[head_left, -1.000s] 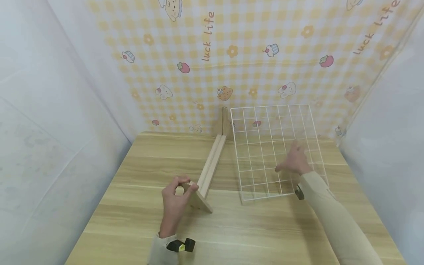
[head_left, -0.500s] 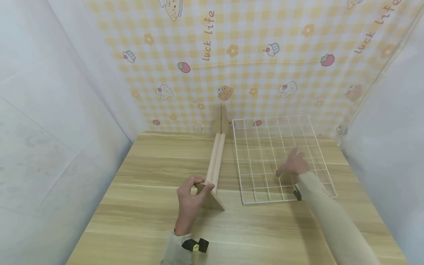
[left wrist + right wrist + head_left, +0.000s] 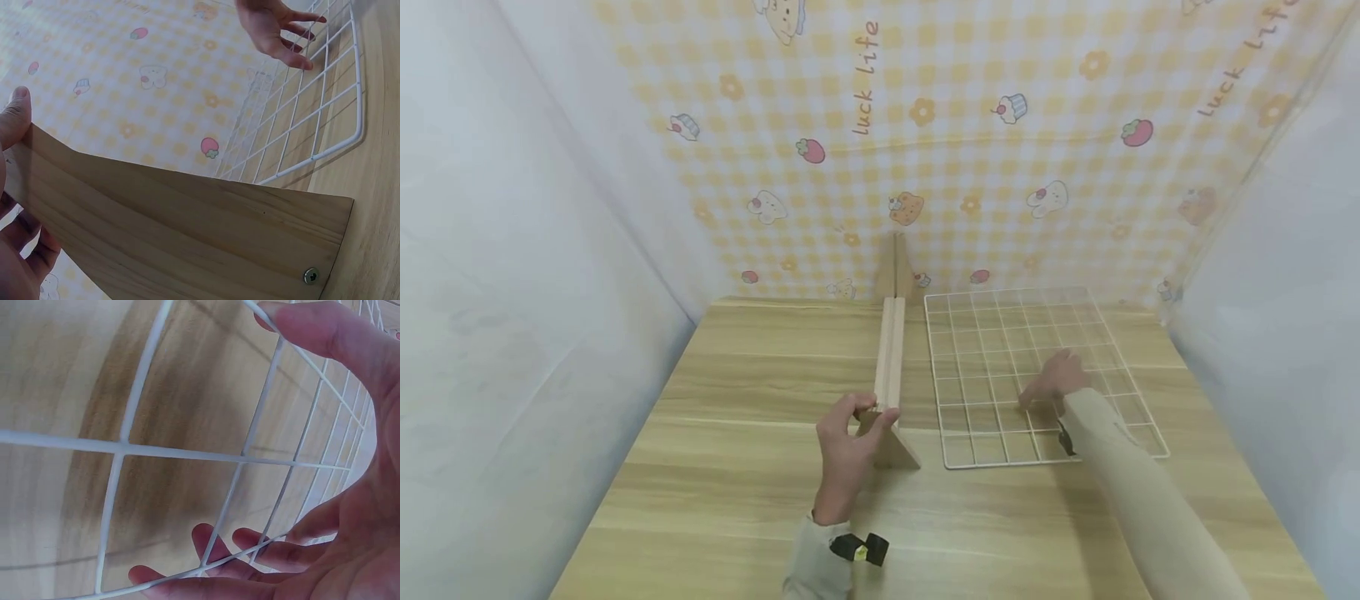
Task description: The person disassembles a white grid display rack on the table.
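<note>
My left hand [image 3: 846, 450] pinches the top of a wooden end board [image 3: 206, 219] between thumb and fingers. This slanted board, with a round bolt head [image 3: 310, 275] low down, is the near end of a wooden stand. Two parallel wooden rails [image 3: 891, 350] run back from it to another upright end board [image 3: 895, 267] by the cloth. To the right, a white wire grid panel [image 3: 992, 400] lies low, almost flat on the table. My right hand [image 3: 1054, 379] grips its wires with spread fingers, thumb and fingertips at different wires in the right wrist view.
The wood-grain table [image 3: 715, 500] carries both pieces. Yellow checked cloth [image 3: 955, 175] hangs behind them. White sheets [image 3: 550, 250] close off the left and right sides. A gap separates the stand from the grid panel.
The grid panel has come down from a raised tilt to almost flat under my right hand. My left hand has swung the stand's near end right, so its rails point straighter back.
</note>
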A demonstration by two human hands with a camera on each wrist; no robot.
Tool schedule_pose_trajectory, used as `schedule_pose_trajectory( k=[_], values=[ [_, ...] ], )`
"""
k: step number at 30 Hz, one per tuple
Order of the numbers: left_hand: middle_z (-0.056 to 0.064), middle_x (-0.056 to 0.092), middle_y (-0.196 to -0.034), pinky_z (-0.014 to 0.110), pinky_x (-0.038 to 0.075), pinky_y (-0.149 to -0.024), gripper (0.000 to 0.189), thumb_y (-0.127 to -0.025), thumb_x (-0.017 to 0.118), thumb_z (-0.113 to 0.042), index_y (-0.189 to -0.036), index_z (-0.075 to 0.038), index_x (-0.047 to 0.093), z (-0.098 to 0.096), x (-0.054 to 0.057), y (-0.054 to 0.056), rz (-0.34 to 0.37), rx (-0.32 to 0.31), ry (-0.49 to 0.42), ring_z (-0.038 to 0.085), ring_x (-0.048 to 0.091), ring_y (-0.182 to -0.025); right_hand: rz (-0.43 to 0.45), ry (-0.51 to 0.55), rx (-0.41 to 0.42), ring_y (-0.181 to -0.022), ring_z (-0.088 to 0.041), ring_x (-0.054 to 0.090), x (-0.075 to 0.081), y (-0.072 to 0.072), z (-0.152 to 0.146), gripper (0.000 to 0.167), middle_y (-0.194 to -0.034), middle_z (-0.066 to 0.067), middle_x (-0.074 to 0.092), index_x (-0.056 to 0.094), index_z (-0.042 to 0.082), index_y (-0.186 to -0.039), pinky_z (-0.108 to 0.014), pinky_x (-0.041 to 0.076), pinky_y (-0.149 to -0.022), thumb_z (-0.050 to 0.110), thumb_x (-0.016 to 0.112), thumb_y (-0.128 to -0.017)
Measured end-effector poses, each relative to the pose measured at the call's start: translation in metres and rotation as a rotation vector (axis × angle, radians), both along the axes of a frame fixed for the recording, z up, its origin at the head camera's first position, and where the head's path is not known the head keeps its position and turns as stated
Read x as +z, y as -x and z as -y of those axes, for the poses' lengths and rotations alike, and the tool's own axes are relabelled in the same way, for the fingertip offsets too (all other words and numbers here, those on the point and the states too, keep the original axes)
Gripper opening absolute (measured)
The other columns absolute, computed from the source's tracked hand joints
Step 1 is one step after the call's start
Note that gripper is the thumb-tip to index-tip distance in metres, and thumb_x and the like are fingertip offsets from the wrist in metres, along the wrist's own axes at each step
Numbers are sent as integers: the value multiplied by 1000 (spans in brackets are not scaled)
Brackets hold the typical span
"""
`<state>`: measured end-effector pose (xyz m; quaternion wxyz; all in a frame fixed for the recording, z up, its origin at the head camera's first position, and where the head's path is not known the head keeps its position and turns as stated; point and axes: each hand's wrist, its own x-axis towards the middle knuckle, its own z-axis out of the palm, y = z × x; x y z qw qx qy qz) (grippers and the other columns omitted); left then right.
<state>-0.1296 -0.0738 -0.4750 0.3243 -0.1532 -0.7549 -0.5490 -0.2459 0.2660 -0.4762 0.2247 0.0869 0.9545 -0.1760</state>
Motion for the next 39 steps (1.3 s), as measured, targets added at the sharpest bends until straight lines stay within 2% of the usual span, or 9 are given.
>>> schedule_pose_trajectory(
  k=[3,7,11,14,17,19,24,30,39],
  values=[
    [9,76,-88,19,47,-70,24,-74,85,-3,-87,-8,66,1,1,0,-1,3,6,10,59,-76,13,-23,35,-115,-58,53,-1,-1,0,133,-144,-54,22,6,-31,-139,-56,54,-96,43,87,-64],
    [7,76,-88,21,47,-69,24,-74,85,-4,-87,-8,66,1,1,1,-5,0,14,13,59,-75,39,-32,55,-117,-59,53,-1,-2,3,138,-146,-56,15,-5,-31,-140,-59,51,-100,43,85,-67],
    [7,76,-88,20,47,-68,22,-75,85,-7,-87,-8,66,2,1,2,-14,-10,19,13,59,-74,30,-55,53,-126,-63,45,0,-4,9,141,-145,-55,21,-7,-30,-142,-63,45,-106,45,86,-66],
    [10,76,-89,19,47,-68,22,-80,84,-16,-87,-7,65,3,0,3,-25,-16,34,11,59,-75,29,-78,55,-125,-61,47,-1,-3,11,141,-142,-54,28,-7,-29,-142,-62,46,-105,47,85,-67],
    [11,76,-89,19,48,-69,24,-83,82,-22,-87,-6,65,4,0,3,-28,-18,50,8,60,-76,26,-134,80,-116,-56,56,-3,-1,12,139,-133,-52,42,-4,-30,-142,-56,52,-99,52,81,-70],
    [11,76,-89,18,48,-69,25,-83,82,-24,-87,-6,64,4,0,3,-25,-21,54,8,60,-77,3,-140,71,-108,-52,61,-7,-1,12,134,-124,-49,51,6,-28,-143,-54,55,-93,54,81,-69],
    [10,75,-87,18,47,-69,24,-81,83,-19,-86,-7,64,4,-1,4,-50,-17,52,10,60,-76,-92,-40,-3,-100,-50,62,-17,-5,11,113,-109,-38,59,28,-18,-134,-52,57,-82,48,87,-64],
    [8,75,-88,18,47,-69,23,-76,85,-9,-87,-7,65,1,0,4,-42,-11,45,11,61,-76,-130,15,-55,-109,-59,51,-23,-12,12,105,-120,-41,53,31,-10,-134,-59,54,-82,43,88,-64],
    [10,75,-87,16,47,-71,26,-71,86,-1,-86,-4,65,0,0,4,-41,-4,25,10,60,-76,-153,25,-93,-113,-56,48,-27,-21,17,95,-122,-37,53,37,-5,-129,-56,54,-74,43,88,-66]
  ],
)
